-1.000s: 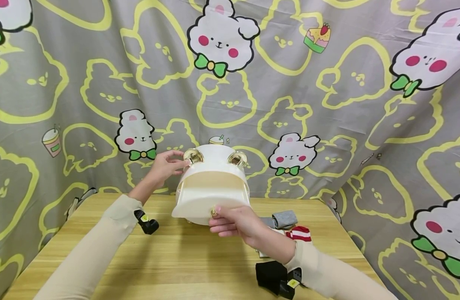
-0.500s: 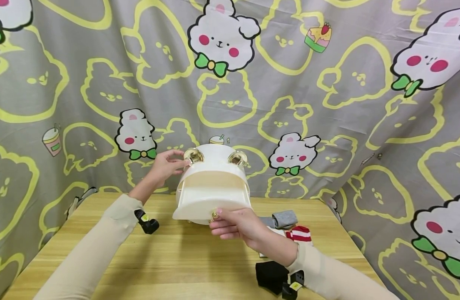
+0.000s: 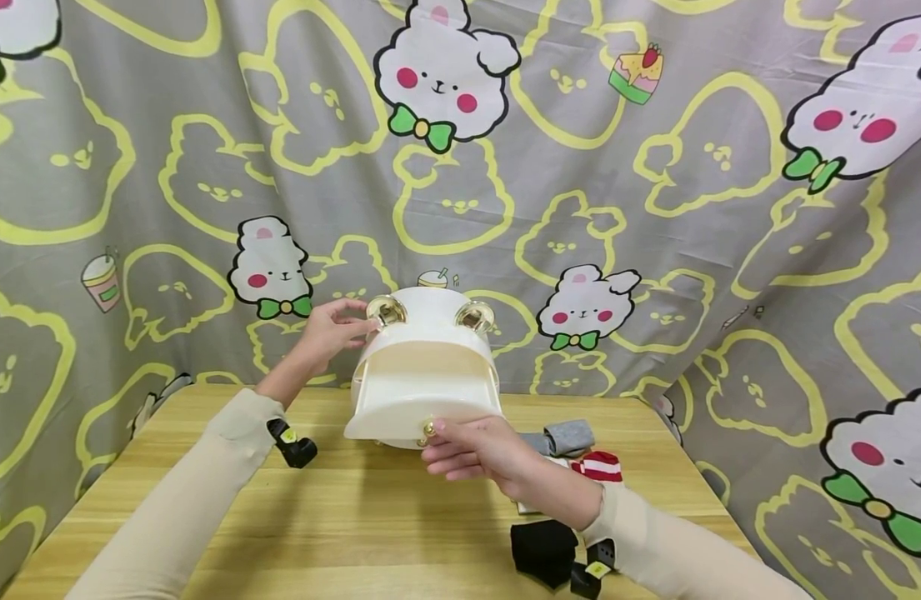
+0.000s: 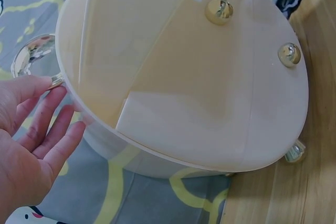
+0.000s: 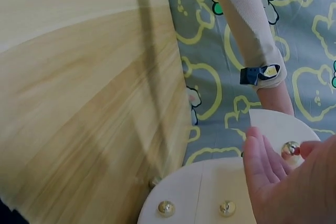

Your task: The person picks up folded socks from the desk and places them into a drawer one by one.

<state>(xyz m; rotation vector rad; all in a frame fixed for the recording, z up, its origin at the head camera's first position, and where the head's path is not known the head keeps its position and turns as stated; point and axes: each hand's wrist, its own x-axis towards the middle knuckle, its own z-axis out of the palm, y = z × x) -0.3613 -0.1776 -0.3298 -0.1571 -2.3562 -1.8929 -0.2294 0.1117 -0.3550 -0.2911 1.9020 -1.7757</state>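
A glossy white drawer box [image 3: 430,317] with two gold ring-shaped ears stands at the table's far middle, its upper drawer [image 3: 400,417] pulled out. With thumb and fingertips, my left hand [image 3: 332,333] pinches the base of the left gold ear [image 4: 37,56]; its other fingers spread loosely beside the wall. At the drawer front, my right hand [image 3: 490,454] holds the round gold knob [image 5: 290,150] by thumb and finger, the remaining fingers extended below. Lower on the box, another gold knob [image 4: 289,55] shows in the left wrist view.
To the right on the wooden table [image 3: 340,525] lie a folded grey sock [image 3: 568,437], a red-and-white striped sock [image 3: 601,467] and a black sock-like bundle [image 3: 543,550]. A white cloth is partly hidden by my right forearm. A patterned curtain [image 3: 460,208] hangs behind the table.
The drawer front and my right hand have come slightly toward me and down. My left hand stays at the gold ear.
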